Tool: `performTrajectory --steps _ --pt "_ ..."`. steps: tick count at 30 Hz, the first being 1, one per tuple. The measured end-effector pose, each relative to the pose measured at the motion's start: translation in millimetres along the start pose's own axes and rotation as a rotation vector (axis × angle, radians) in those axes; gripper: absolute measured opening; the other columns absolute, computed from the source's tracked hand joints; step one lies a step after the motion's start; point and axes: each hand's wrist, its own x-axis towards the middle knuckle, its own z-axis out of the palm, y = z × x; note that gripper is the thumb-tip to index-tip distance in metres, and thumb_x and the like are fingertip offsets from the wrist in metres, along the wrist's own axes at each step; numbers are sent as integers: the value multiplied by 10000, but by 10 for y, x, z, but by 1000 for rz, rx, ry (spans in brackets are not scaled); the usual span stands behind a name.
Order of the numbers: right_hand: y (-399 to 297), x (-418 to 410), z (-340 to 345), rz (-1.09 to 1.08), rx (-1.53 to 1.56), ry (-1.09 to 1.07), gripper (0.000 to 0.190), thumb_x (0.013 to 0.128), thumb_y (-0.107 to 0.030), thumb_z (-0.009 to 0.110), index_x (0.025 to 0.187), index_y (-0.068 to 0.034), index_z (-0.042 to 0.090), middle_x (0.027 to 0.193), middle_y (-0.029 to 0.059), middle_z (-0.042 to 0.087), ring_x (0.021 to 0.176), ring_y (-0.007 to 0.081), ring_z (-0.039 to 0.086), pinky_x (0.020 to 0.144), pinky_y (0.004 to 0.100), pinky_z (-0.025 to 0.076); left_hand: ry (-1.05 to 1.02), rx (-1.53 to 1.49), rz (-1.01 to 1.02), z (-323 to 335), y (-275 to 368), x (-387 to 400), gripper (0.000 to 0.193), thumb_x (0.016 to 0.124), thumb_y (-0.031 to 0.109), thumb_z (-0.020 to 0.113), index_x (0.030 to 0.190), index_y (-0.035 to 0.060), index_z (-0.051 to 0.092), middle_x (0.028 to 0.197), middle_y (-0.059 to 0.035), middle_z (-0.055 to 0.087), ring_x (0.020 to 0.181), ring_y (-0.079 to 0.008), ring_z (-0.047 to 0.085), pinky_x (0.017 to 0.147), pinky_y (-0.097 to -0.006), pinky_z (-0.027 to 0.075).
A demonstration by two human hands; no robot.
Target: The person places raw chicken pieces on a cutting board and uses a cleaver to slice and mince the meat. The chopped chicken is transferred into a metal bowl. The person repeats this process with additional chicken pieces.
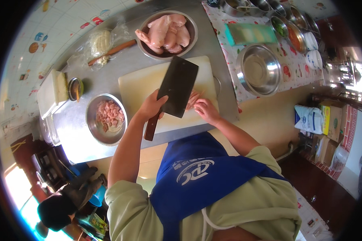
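Note:
My left hand point(151, 105) grips a cleaver near the top of its wooden handle point(150, 128). The dark, broad blade point(180, 86) points away from me above a white cutting board point(138, 86) and hides part of it. Just right of the blade lies a small pile of raw meat strips point(193, 98), partly covered. My right hand point(207, 111) is at the near side of this pile with its fingers curled against it; whether they grip any strips is unclear. Beyond the board, a steel bowl point(194, 39) holds large pieces of raw chicken point(166, 33).
Diced meat point(110, 114) sits in a steel bowl point(89, 120) left of the board. A wooden-handled tool point(114, 51), a plastic bag point(101, 42) and a small cup point(75, 89) lie farther back. Rightward stand a steel basin point(258, 70) and green container point(250, 33). Another person point(60, 208) is at lower left.

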Motion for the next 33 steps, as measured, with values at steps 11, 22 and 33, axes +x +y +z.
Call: performTrajectory --steps 11,22,33 --pt "-293 1432 -188 -426 -442 -749 1213 455 -406 909 1493 -191 318 1585 156 108 1469 321 110 1204 455 114 428 -460 102 -268 -1229 -763 193 976 193 530 1096 53 475 681 -27 494 384 -131 479 347 -268 398" --pt "-185 1775 191 -500 -255 -798 1194 503 -366 898 1499 -167 272 1442 178 339 1311 358 362 1088 479 323 600 -330 39 -99 -1533 -853 227 962 213 546 1092 41 476 662 -55 505 397 -148 513 356 -299 404" --pt "-529 898 534 149 -391 -169 1155 583 -315 865 1503 -80 206 1269 193 448 1143 378 483 961 452 424 781 474 13 -164 -1470 -596 237 959 232 485 1111 55 445 860 -282 648 861 -470 619 757 -573 471"
